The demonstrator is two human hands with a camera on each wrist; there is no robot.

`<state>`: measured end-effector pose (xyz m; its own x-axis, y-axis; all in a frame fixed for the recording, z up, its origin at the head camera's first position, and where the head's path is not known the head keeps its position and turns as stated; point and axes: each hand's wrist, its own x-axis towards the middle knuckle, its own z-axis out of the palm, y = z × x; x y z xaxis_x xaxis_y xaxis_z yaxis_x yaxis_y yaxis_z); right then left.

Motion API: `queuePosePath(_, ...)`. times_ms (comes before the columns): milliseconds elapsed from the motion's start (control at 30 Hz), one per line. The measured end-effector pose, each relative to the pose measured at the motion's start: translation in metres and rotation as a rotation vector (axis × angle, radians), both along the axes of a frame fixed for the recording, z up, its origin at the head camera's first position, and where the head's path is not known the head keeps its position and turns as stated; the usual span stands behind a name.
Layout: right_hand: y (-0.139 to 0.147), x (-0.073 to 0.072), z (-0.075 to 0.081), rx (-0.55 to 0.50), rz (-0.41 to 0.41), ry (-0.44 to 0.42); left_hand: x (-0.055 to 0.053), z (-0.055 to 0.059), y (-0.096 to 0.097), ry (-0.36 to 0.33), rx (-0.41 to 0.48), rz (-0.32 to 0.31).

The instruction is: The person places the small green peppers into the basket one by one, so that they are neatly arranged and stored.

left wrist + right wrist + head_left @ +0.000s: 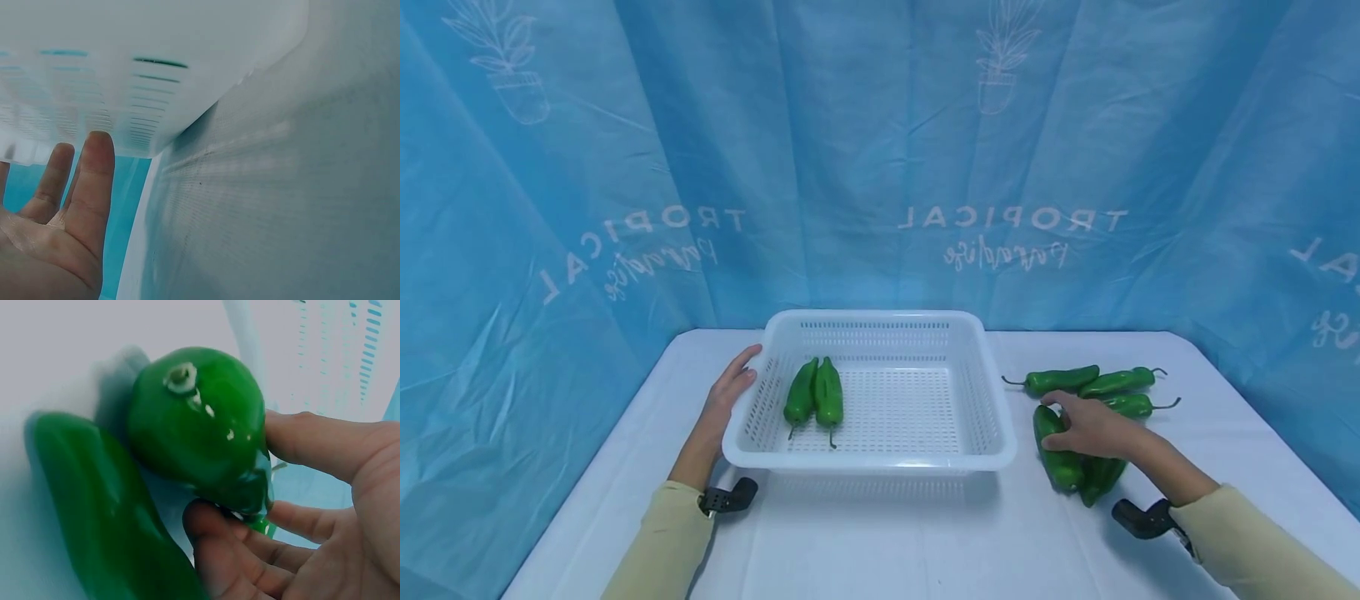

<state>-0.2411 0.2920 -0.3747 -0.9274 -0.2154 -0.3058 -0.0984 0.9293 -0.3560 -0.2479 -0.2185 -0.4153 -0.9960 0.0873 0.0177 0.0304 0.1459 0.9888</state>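
Observation:
My left hand rests against the left side of a white plastic basket; the left wrist view shows its fingers straight beside the slotted wall. Two green peppers lie side by side in the basket's left part. To the right of the basket, my right hand grips a plump green pepper between thumb and fingers. The right wrist view shows that pepper stem end toward the camera, thumb on one side and fingers underneath. Another green pepper lies close beside it.
Behind the right hand, several long green peppers with thin stems lie on the white tablecloth. A blue printed curtain hangs along the table's back and sides. Both wrists wear black camera mounts.

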Motion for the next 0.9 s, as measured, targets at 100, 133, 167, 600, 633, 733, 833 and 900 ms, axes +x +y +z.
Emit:
queuePosePath(100, -0.002, 0.000, -0.003, -0.009, -0.023, -0.005, 0.000, 0.000, 0.001, -0.003, -0.006, 0.001)
queuePosePath(133, -0.003, 0.000, -0.004, -0.009, -0.032, -0.006, 0.000, 0.000, 0.001, -0.003, -0.007, 0.002)
queuePosePath(167, -0.004, 0.000, -0.006, -0.007, -0.037, -0.003, 0.001, 0.000, 0.001, -0.003, -0.006, 0.002)
queuePosePath(600, -0.019, 0.007, -0.018, 0.059, 0.045, 0.156, 0.000, 0.000, 0.001, -0.010, 0.018, -0.014)
queuePosePath(633, -0.019, 0.007, -0.019, 0.073, 0.052, 0.173, 0.000, 0.000, 0.001, -0.008, 0.017, -0.016)
queuePosePath(733, -0.018, 0.008, -0.020, 0.085, 0.073, 0.198, 0.000, 0.001, 0.001, -0.005, 0.010, -0.014)
queuePosePath(833, -0.017, 0.011, -0.016, 0.066, 0.085, 0.174, 0.001, 0.003, 0.001, -0.010, 0.009, -0.009)
queuePosePath(900, -0.016, 0.013, -0.012, 0.042, 0.097, 0.142, 0.001, 0.004, 0.001, -0.011, 0.010, -0.004)
